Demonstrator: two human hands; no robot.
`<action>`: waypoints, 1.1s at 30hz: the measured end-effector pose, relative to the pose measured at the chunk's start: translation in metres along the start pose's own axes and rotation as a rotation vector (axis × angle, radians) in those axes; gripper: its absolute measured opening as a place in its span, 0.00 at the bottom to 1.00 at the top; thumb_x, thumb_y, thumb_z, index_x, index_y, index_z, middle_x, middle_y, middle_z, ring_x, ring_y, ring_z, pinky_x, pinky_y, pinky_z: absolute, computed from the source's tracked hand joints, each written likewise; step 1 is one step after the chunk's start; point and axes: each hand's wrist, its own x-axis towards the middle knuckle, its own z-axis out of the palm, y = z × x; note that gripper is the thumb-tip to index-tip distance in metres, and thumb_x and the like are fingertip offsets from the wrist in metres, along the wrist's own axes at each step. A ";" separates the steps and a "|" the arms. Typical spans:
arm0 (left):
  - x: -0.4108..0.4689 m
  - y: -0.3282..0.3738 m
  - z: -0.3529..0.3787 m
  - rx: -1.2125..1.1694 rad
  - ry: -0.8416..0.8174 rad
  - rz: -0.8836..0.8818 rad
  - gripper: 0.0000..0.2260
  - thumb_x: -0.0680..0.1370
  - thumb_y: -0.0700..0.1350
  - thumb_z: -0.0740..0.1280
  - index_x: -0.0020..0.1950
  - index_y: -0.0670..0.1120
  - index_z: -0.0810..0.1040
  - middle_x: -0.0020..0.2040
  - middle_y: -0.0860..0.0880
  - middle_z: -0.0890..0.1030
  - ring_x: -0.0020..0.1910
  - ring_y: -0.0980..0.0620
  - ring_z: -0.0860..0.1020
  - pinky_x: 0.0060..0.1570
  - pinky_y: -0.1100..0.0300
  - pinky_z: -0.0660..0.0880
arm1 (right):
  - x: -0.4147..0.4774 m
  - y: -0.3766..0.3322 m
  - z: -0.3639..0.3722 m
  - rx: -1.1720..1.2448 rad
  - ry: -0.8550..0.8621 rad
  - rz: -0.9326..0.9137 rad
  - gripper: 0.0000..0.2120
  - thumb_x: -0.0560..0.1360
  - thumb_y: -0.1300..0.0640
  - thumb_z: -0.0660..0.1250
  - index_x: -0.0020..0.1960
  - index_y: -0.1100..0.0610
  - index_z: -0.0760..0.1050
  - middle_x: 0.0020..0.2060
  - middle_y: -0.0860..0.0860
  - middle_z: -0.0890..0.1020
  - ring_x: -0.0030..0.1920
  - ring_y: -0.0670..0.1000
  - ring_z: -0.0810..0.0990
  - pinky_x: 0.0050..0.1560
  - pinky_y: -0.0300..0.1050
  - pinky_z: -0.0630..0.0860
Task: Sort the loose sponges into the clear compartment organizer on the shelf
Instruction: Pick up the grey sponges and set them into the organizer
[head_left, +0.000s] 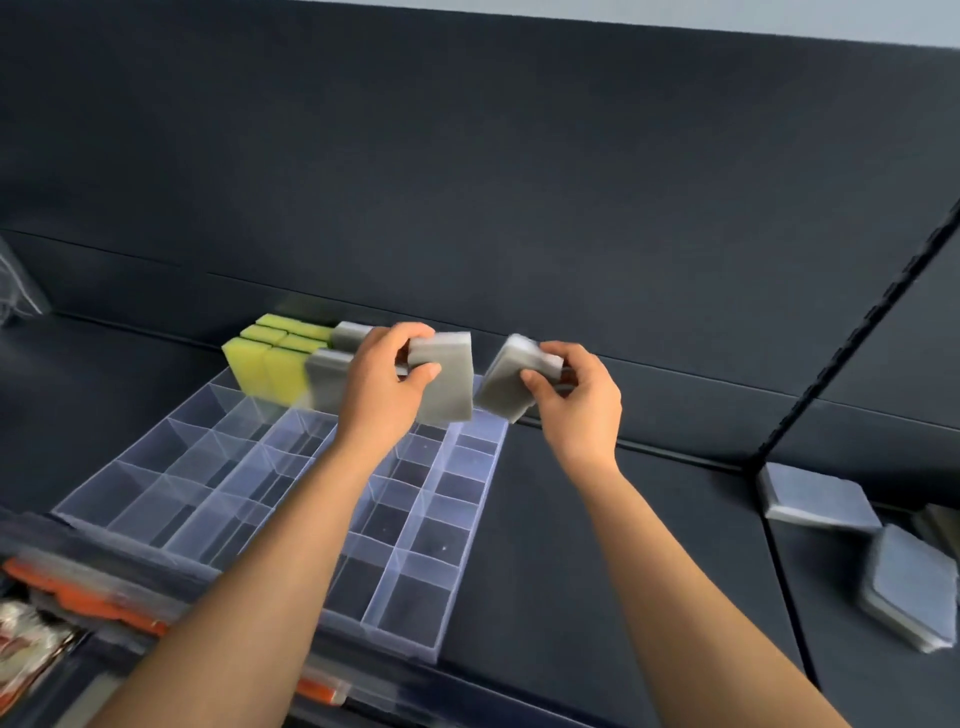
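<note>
Here, both hands grip grey sponges.

left hand: raised forward; grips grey sponge | right hand: raised forward; grips second sponge

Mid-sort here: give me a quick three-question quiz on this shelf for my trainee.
1. True or false: the right hand is empty.
2. The yellow sponges stand in which part of the organizer? A) far left corner B) near right corner C) middle
3. Fill in: the left hand holds a ____ sponge.

Key: 1 false, it grips a grey sponge; 2 A; 3 grey.
</note>
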 end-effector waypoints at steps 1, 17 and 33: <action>0.004 -0.002 0.000 0.012 0.010 0.006 0.13 0.70 0.34 0.70 0.52 0.46 0.77 0.49 0.48 0.74 0.44 0.51 0.74 0.43 0.74 0.67 | 0.004 0.000 0.005 -0.008 -0.001 -0.003 0.11 0.72 0.57 0.71 0.53 0.48 0.77 0.46 0.45 0.78 0.39 0.34 0.75 0.41 0.27 0.69; 0.061 -0.029 0.008 0.031 -0.128 0.094 0.14 0.72 0.36 0.69 0.54 0.50 0.77 0.51 0.52 0.73 0.46 0.52 0.74 0.47 0.63 0.73 | 0.028 0.033 0.070 -0.445 -0.081 -0.071 0.11 0.74 0.59 0.67 0.57 0.55 0.76 0.46 0.52 0.76 0.43 0.55 0.76 0.40 0.44 0.71; 0.080 -0.041 0.024 0.253 -0.371 0.137 0.11 0.74 0.38 0.67 0.55 0.48 0.74 0.54 0.49 0.72 0.47 0.47 0.74 0.45 0.57 0.68 | 0.032 0.041 0.085 -0.602 0.056 -0.232 0.09 0.68 0.64 0.72 0.48 0.58 0.81 0.44 0.52 0.79 0.42 0.57 0.74 0.35 0.47 0.76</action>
